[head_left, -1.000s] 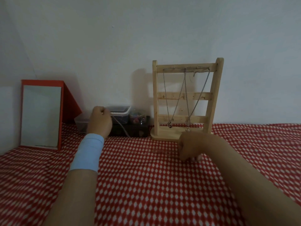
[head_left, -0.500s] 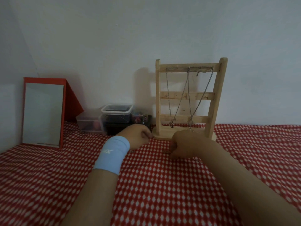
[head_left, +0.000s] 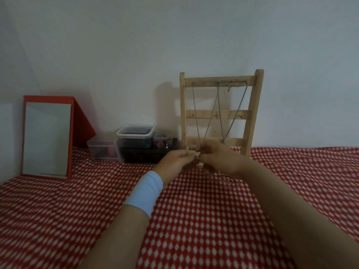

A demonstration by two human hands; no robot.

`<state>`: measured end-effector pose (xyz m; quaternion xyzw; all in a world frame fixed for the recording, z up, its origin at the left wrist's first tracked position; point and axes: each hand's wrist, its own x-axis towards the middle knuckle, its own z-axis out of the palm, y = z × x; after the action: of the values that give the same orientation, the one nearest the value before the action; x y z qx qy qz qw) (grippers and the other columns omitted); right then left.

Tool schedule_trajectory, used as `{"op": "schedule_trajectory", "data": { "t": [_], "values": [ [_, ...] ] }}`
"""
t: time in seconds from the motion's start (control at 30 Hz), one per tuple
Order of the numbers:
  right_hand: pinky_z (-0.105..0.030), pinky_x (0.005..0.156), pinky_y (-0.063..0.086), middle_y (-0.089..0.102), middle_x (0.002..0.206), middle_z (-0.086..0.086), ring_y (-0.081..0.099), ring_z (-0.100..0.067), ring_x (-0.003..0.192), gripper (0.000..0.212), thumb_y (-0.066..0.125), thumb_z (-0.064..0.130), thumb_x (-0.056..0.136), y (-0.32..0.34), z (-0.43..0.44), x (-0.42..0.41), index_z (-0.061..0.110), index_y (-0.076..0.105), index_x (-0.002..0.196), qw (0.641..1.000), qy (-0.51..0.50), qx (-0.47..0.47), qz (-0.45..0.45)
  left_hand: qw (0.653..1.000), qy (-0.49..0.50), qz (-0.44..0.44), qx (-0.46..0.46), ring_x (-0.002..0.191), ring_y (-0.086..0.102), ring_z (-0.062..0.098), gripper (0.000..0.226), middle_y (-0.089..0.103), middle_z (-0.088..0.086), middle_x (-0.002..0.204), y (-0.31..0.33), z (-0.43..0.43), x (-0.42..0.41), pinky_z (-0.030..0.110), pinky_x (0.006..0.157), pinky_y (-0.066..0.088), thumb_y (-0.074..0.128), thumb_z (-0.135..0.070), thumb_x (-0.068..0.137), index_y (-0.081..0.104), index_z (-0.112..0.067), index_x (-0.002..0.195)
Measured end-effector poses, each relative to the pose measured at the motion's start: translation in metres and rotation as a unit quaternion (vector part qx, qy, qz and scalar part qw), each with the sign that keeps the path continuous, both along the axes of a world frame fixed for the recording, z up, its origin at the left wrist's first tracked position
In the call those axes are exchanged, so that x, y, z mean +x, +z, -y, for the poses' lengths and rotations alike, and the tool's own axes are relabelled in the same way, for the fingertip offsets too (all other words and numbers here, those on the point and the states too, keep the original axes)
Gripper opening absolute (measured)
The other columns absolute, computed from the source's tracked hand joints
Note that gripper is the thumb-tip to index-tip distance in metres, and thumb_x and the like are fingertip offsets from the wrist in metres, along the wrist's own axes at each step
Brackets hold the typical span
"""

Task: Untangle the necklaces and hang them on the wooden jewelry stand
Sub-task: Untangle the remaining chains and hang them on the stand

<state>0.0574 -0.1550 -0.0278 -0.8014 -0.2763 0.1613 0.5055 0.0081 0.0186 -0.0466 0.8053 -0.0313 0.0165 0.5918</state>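
Left hand (head_left: pixel 174 162) and right hand (head_left: pixel 219 160) met fingertip to fingertip, each grip pinched shut on what seemed a thin chain (head_left: pixel 197 157), too fine to confirm. The stand (head_left: pixel 250 115) rose just behind at 12 o'clock, two necklaces (head_left: pixel 220 113) hanging from its top bar.

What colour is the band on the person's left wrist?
Light blue: the wristband shows best in the head view, the only one.

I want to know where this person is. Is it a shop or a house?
Probably a room at home, perhaps a dressing corner: a red-framed mirror stands at the left, plastic boxes sit beside a wooden jewelry stand, and a red patterned cloth covers the surface.
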Motion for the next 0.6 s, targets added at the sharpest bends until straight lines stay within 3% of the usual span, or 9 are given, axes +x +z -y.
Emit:
{"op": "schedule_trajectory", "data": {
  "t": [0.1, 0.17, 0.2, 0.23, 0.3, 0.33, 0.43, 0.5, 0.6],
  "values": [
    [-0.024, 0.043, 0.036, 0.068, 0.088, -0.003, 0.04, -0.011, 0.048, 0.033, 0.058, 0.009, 0.098, 0.006, 0.003, -0.001, 0.024, 0.064, 0.126, 0.999, 0.029, 0.013, 0.014, 0.978, 0.043, -0.023, -0.201, 0.078, 0.059, 0.019, 0.035, 0.065, 0.005, 0.076, 0.017, 0.008, -0.002, 0.033, 0.081, 0.047, 0.047, -0.009, 0.096, 0.056, -0.01, 0.062],
    [-0.019, 0.045, 0.039, 0.074, 0.099, 0.01, 0.043, -0.006, 0.049, 0.036, 0.062, 0.019, 0.098, 0.012, 0.006, -0.003, 0.03, 0.062, 0.133, 0.999, 0.043, 0.016, 0.004, 0.966, 0.095, -0.008, -0.242, 0.072, 0.055, 0.017, 0.039, 0.059, 0.004, 0.069, 0.026, 0.012, -0.002, 0.035, 0.08, 0.044, 0.046, -0.008, 0.096, 0.05, -0.012, 0.057],
    [-0.016, 0.052, 0.046, 0.074, 0.104, 0.014, 0.052, -0.001, 0.055, 0.039, 0.065, 0.026, 0.097, 0.014, 0.006, -0.005, 0.03, 0.061, 0.135, 0.999, 0.053, 0.002, 0.003, 0.959, 0.109, 0.012, -0.263, 0.07, 0.054, 0.017, 0.039, 0.058, 0.003, 0.067, 0.029, 0.012, -0.002, 0.036, 0.08, 0.044, 0.046, -0.01, 0.095, 0.051, -0.012, 0.056],
    [-0.017, 0.07, 0.054, 0.072, 0.115, 0.015, 0.063, 0.003, 0.072, 0.045, 0.069, 0.036, 0.093, 0.015, 0.006, -0.007, 0.03, 0.061, 0.136, 0.998, 0.055, -0.028, 0.018, 0.947, 0.113, 0.034, -0.298, 0.069, 0.055, 0.016, 0.037, 0.058, 0.002, 0.065, 0.032, 0.011, -0.003, 0.035, 0.078, 0.045, 0.047, -0.011, 0.095, 0.053, -0.013, 0.058],
    [-0.034, 0.106, 0.046, 0.068, 0.125, 0.018, 0.062, 0.008, 0.107, 0.048, 0.068, 0.051, 0.088, 0.017, 0.005, -0.012, 0.027, 0.067, 0.131, 0.991, 0.049, -0.109, 0.061, 0.914, 0.101, 0.057, -0.389, 0.068, 0.056, 0.016, 0.03, 0.057, 0.002, 0.066, 0.043, 0.009, -0.005, 0.032, 0.074, 0.048, 0.048, -0.012, 0.096, 0.054, -0.012, 0.066],
    [-0.032, 0.107, 0.041, 0.071, 0.116, 0.022, 0.06, 0.014, 0.102, 0.039, 0.064, 0.047, 0.094, 0.018, 0.006, -0.014, 0.022, 0.072, 0.123, 0.988, 0.056, -0.129, 0.07, 0.902, 0.091, 0.063, -0.418, 0.068, 0.058, 0.017, 0.028, 0.058, 0.004, 0.069, 0.048, 0.008, -0.006, 0.032, 0.073, 0.05, 0.047, -0.013, 0.097, 0.054, -0.011, 0.069],
    [-0.018, 0.079, 0.04, 0.072, 0.093, 0.022, 0.06, 0.018, 0.07, 0.032, 0.053, 0.03, 0.105, 0.021, 0.011, -0.016, 0.008, 0.072, 0.12, 0.991, 0.056, -0.116, 0.043, 0.892, 0.071, 0.06, -0.442, 0.075, 0.067, 0.024, 0.028, 0.067, 0.009, 0.077, 0.064, 0.009, -0.01, 0.036, 0.076, 0.056, 0.046, -0.017, 0.099, 0.055, -0.01, 0.074],
    [-0.019, 0.074, 0.043, 0.065, 0.11, 0.016, 0.062, 0.006, 0.081, 0.033, 0.057, 0.031, 0.102, 0.024, 0.012, -0.021, 0.019, 0.062, 0.133, 0.993, 0.033, -0.113, 0.033, 0.88, 0.059, 0.055, -0.468, 0.078, 0.068, 0.028, 0.031, 0.068, 0.012, 0.078, 0.072, 0.01, -0.013, 0.04, 0.078, 0.056, 0.044, -0.017, 0.099, 0.051, -0.011, 0.07],
    [-0.027, 0.088, 0.049, 0.057, 0.125, 0.013, 0.058, -0.01, 0.106, 0.048, 0.067, 0.031, 0.096, 0.028, 0.013, -0.025, 0.038, 0.047, 0.139, 0.996, 0.012, -0.083, 0.016, 0.866, 0.043, 0.043, -0.497, 0.069, 0.062, 0.025, 0.032, 0.061, 0.008, 0.067, 0.08, 0.017, -0.017, 0.039, 0.075, 0.055, 0.042, -0.017, 0.098, 0.045, -0.014, 0.066]
  ]
}}
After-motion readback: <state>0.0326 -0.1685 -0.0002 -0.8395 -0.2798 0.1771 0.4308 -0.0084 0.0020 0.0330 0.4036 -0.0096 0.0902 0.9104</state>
